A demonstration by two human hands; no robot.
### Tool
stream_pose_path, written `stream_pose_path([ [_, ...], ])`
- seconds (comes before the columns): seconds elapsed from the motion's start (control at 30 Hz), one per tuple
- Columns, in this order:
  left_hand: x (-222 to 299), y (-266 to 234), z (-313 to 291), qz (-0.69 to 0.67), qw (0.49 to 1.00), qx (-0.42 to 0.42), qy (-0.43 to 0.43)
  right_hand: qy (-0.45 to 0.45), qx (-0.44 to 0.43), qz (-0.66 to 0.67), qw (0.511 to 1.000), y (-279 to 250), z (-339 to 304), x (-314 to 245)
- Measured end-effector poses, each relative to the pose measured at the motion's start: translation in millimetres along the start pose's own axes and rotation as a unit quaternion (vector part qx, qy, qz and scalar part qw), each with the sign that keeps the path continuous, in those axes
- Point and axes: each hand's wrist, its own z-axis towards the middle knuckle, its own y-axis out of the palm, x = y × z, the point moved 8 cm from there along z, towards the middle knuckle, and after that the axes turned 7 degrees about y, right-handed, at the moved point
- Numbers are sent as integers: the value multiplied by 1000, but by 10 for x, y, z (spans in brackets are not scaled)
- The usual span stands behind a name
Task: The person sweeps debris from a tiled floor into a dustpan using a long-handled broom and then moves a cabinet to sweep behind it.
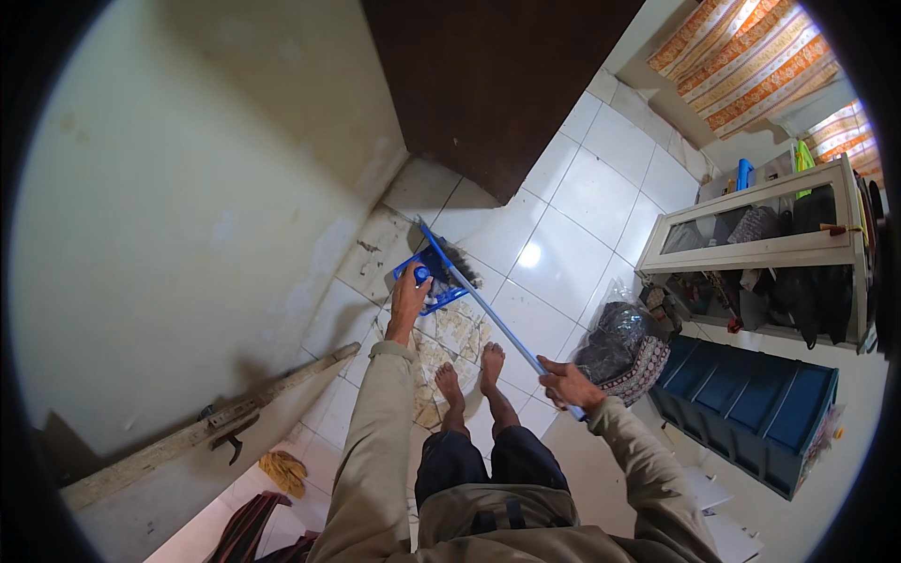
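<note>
A: Dustpan, where?
B: Blue dustpan [450, 301] low over the white tiled floor [535, 319], near the foot of the pale wall [206, 206].
A: Broom?
B: Blue broom [497, 318] slanting across the dustpan's far side, dark bristles [462, 261] by its right edge. Touching or just above: cannot tell.
A: Hands?
B: Left hand [409, 293] closed round the top of the dustpan's handle. Right hand [569, 385] wrapped round the broom near the upper end.
A: Close by?
B: Bare feet [492, 364] below the dustpan, beside yellowish, patchy tiles [455, 330]. To the right, clear plastic bag [615, 328] with dark contents.
A: Farther out?
B: Dark blue chest [746, 403], pale cabinet [755, 251] stuffed with dark cloth, orange-striped curtain [751, 66] above. Ahead, dark brown panel [488, 84]. Lower left, worn door [291, 383] and, past it, yellow cloth [283, 473] on the floor.
</note>
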Motion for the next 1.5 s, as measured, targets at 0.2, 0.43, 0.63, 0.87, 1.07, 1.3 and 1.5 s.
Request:
stream_pose_path([
  [0.2,-284,-191,-162,-5,1000,3,-11,-11,14,-51,999,-208,-534,-49],
  [0.43,-262,-225,-272,-12,1000,-7,-3,-39,128,-208,969,-67,-8,-176],
  [0.63,-409,-210,-300,-18,998,53,-2,-27,14,-122,992,397,198,-171],
  [0.87,-371,-359,-333,-33,998,-18,-42,-14,86,-91,992,-123,-742,-6],
  [1.07,-435,-387,-446,6,999,-35,-24,-12,146,-28,989,-34,-436,206],
  [1.3,-455,-196,-532,-3,999,-5,-38,3,47,72,996,551,-38,307],
  [1.5,-537,-488,-615,-27,998,47,12,1,10,89,996,399,-760,66],
])
